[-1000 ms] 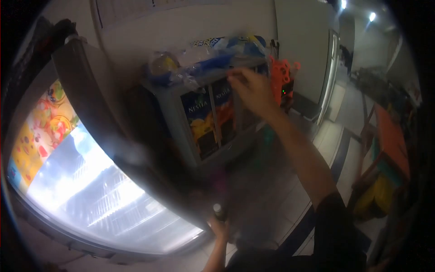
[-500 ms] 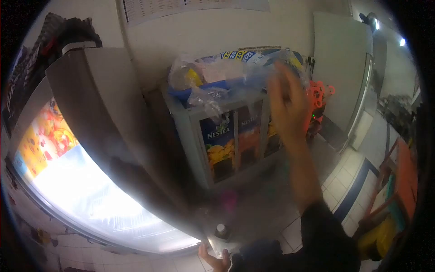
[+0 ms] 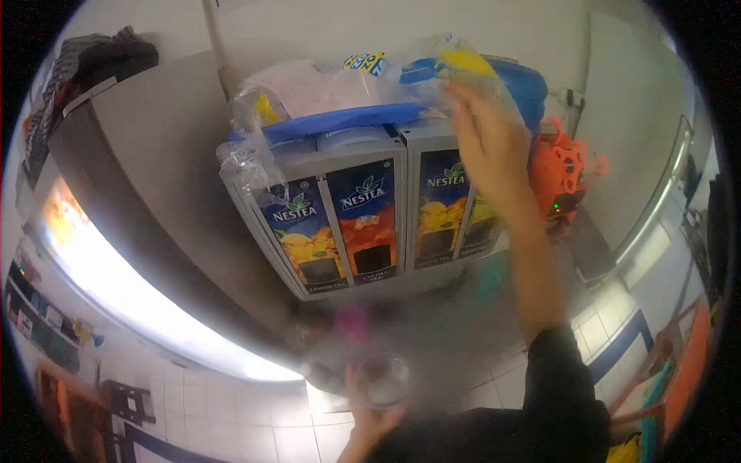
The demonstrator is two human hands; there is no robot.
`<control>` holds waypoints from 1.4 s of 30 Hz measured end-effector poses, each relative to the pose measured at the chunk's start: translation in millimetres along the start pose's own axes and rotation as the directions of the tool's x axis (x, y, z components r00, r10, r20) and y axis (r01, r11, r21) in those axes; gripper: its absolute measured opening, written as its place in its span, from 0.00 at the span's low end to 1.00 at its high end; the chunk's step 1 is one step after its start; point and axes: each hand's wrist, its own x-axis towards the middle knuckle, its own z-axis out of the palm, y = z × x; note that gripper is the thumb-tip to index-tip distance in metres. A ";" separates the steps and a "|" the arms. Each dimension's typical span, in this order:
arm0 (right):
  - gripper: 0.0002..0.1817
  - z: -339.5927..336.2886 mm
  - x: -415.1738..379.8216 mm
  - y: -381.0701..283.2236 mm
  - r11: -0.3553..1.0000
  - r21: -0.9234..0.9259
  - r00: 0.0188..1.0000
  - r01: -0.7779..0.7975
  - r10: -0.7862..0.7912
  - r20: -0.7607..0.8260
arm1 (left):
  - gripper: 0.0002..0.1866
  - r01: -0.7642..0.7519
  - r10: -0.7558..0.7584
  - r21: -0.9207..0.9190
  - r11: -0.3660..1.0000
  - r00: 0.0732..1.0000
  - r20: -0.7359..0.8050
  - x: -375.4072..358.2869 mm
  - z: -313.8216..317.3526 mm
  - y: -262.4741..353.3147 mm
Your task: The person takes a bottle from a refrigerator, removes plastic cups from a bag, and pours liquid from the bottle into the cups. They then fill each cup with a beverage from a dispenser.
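Observation:
At the lower middle, my left hand is wrapped round a clear round cup, seen from above with its rim upward. My right hand is raised on the right side, its fingers stretched out over a crinkled clear plastic bag with yellow and blue print. That bag lies on top of a grey drink dispenser with Nestea panels. Another clear bag with pale contents sits on the dispenser's left part, beside a blue tray edge.
A lit display cooler stands on the left with dark cloth on top. An orange device with a green light is right of the dispenser. A blurred pink item lies below it. An orange rack stands at far right.
My view has moved closer to the dispenser. My left hand now has the clear cup in its grasp. My right hand stays raised at the bags.

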 end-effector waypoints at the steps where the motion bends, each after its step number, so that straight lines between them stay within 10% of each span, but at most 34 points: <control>1: 0.15 15.8 18.6 29.7 0.999 -0.022 1.000 0.026 -0.026 0.016 | 0.76 0.046 -0.036 -0.181 0.982 0.998 0.056 -4.4 6.4 10.7; 9: 0.19 72.9 76.7 57.5 0.956 0.180 0.971 -0.231 0.215 0.102 | 0.72 0.272 -0.312 -0.543 0.795 0.950 0.019 -7.9 -1.3 52.0; 15: 0.28 69.2 64.2 49.0 0.946 -0.253 0.844 -0.201 0.298 0.446 | 0.62 0.273 -0.338 -0.552 0.788 0.941 -0.017 -19.2 -27.8 15.0; 19: 0.24 5.2 65.7 41.2 0.966 0.158 0.978 -0.204 0.209 -0.014 | 0.50 0.180 -0.262 -0.727 0.662 0.965 0.000 1.3 -40.1 18.0; 24: 0.19 -77.8 3.0 23.6 0.914 0.285 0.860 -0.287 0.377 -0.344 | 0.52 0.209 -0.068 -0.870 0.447 0.977 0.200 51.5 -44.1 -3.2; 26: 0.23 -95.1 -27.6 11.9 0.616 0.778 0.774 -0.122 0.550 -0.314 | 0.52 0.074 0.039 -0.854 0.515 0.993 0.110 101.0 -31.1 26.5; 30: 0.22 -109.0 -147.7 -0.5 0.715 0.357 0.712 -0.601 0.682 -0.166 | 0.51 0.323 -0.243 -0.893 0.315 0.936 0.253 142.8 2.5 63.0; 35: 0.20 -80.0 -250.7 -42.6 0.308 0.539 0.444 -0.784 0.885 0.140 | 0.43 0.514 0.067 -0.830 0.218 0.840 0.538 79.9 82.5 0.6; 36: 0.20 -81.0 -257.0 -43.3 0.035 0.701 0.272 -0.712 0.935 0.229 | 0.43 0.555 0.055 -0.803 0.217 0.814 0.578 60.1 90.8 -13.2; 37: 0.20 -85.3 -267.0 -43.3 -0.233 0.803 0.105 -0.549 0.933 0.343 | 0.43 0.696 0.060 -0.716 0.047 0.714 0.698 35.9 93.7 -26.0; 39: 0.20 -72.8 -321.8 -25.4 -0.355 0.780 -0.069 -0.516 0.925 0.375 | 0.40 0.832 0.280 -0.477 -0.284 0.547 0.789 -3.5 114.3 -71.9; 40: 0.20 -70.8 -351.0 -15.4 -0.449 0.762 -0.169 -0.466 0.891 0.421 | 0.40 0.844 0.259 -0.450 -0.291 0.523 0.812 -30.1 117.2 -80.0; 42: 0.22 -69.6 -404.7 -11.7 -0.513 0.742 -0.225 -0.432 0.858 0.462 | 0.37 0.981 -0.255 -0.172 0.085 0.188 0.948 -43.3 114.6 -54.9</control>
